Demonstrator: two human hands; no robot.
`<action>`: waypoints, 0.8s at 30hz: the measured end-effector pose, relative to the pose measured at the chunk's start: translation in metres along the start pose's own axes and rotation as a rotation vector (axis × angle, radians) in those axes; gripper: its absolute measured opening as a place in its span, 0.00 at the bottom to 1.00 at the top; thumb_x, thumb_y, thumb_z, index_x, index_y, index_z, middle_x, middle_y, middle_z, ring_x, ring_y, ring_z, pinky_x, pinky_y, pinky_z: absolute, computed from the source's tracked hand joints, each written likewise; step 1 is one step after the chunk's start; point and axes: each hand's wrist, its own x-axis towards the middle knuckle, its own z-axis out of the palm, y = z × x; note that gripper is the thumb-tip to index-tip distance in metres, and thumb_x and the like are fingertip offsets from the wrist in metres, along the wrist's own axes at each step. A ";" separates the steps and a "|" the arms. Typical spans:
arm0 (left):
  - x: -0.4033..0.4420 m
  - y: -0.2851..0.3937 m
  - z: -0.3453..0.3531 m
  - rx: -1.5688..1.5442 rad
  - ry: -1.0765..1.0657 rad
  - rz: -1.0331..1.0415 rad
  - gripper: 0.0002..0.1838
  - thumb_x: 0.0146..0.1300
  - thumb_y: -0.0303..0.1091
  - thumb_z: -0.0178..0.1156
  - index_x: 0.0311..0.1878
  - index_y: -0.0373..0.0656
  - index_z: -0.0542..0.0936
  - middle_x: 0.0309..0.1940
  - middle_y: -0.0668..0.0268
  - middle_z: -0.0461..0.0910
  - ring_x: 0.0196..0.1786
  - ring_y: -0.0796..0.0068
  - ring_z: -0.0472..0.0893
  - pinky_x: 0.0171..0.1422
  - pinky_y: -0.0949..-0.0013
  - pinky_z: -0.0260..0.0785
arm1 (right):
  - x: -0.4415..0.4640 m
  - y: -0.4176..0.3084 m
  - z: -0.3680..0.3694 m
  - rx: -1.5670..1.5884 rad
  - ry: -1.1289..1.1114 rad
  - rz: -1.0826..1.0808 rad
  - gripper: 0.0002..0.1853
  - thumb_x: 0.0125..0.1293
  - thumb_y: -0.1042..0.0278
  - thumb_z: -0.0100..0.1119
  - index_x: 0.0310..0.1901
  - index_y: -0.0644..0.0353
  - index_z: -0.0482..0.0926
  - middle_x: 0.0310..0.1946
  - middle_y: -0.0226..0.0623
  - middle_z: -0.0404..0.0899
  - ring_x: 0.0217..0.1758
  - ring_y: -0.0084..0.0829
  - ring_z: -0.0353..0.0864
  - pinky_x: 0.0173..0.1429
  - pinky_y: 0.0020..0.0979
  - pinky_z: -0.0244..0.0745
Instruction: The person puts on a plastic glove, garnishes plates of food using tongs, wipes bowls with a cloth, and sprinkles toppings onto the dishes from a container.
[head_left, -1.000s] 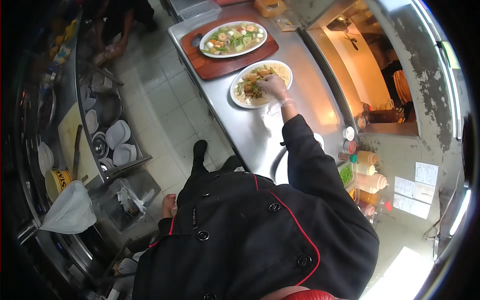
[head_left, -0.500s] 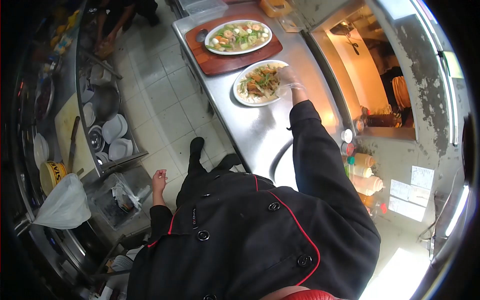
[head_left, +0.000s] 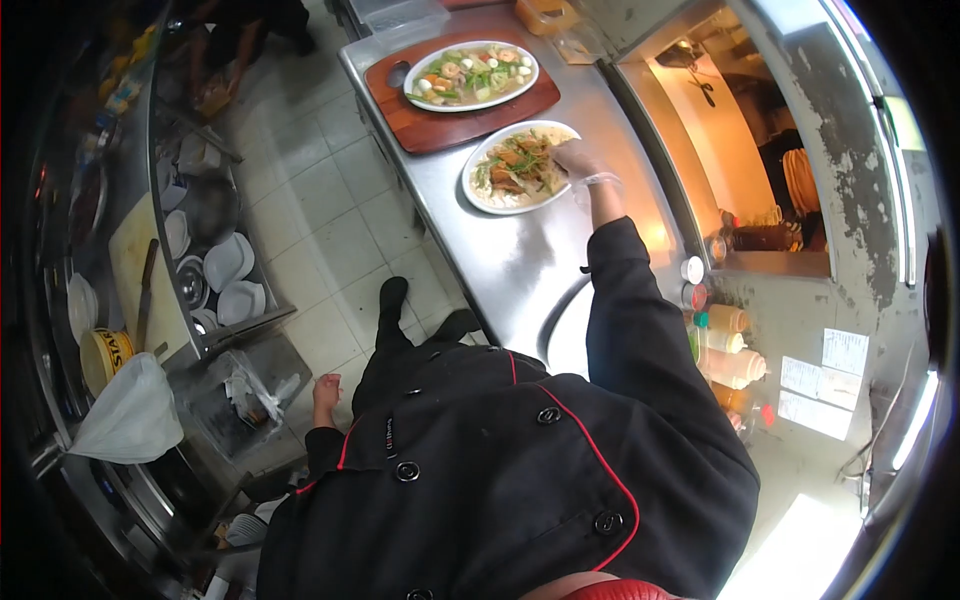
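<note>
The clear-gloved right hand [head_left: 580, 159] overlaps the white oval plate [head_left: 476, 199]; light, level handling suits it; its fingers' grip cannot be told.

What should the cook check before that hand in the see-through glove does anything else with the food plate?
1. Right hand gloved: ok, clear plastic shows at its wrist.
2. Food plate well supported: ok, it sits flat on the metal counter.
3. Firm grip on the plate: cannot tell, the fingertips at its edge are blurred.
4. Gap between plate and wooden board: cannot tell, they look very close.
5. Left hand there to help: not ok, it hangs low beside the body.
</note>
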 end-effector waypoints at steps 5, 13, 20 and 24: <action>0.018 0.025 0.001 0.006 0.050 0.203 0.12 0.64 0.42 0.57 0.39 0.43 0.79 0.25 0.69 0.77 0.25 0.77 0.79 0.23 0.72 0.68 | 0.016 -0.013 0.004 0.009 -0.159 0.143 0.21 0.62 0.53 0.52 0.43 0.64 0.81 0.46 0.51 0.79 0.52 0.45 0.78 0.54 0.38 0.69; 0.014 0.080 0.003 -0.040 0.076 0.189 0.13 0.65 0.42 0.57 0.42 0.43 0.79 0.32 0.66 0.79 0.28 0.76 0.80 0.23 0.72 0.69 | 0.033 0.001 0.010 0.034 0.057 0.146 0.21 0.61 0.53 0.55 0.46 0.62 0.80 0.48 0.52 0.78 0.54 0.47 0.76 0.57 0.39 0.69; 0.004 0.034 0.002 0.041 0.037 0.109 0.10 0.62 0.37 0.59 0.41 0.42 0.79 0.27 0.68 0.79 0.26 0.77 0.79 0.25 0.73 0.69 | 0.002 -0.015 -0.007 -0.204 0.140 -0.180 0.21 0.46 0.73 0.67 0.46 0.54 0.80 0.40 0.46 0.81 0.48 0.43 0.79 0.54 0.39 0.72; 0.003 0.027 -0.005 0.017 0.036 0.033 0.08 0.60 0.33 0.59 0.41 0.41 0.79 0.25 0.69 0.78 0.24 0.78 0.77 0.25 0.72 0.69 | 0.004 -0.013 0.003 -0.192 0.039 -0.434 0.24 0.45 0.78 0.64 0.48 0.50 0.80 0.45 0.42 0.79 0.51 0.42 0.77 0.56 0.38 0.71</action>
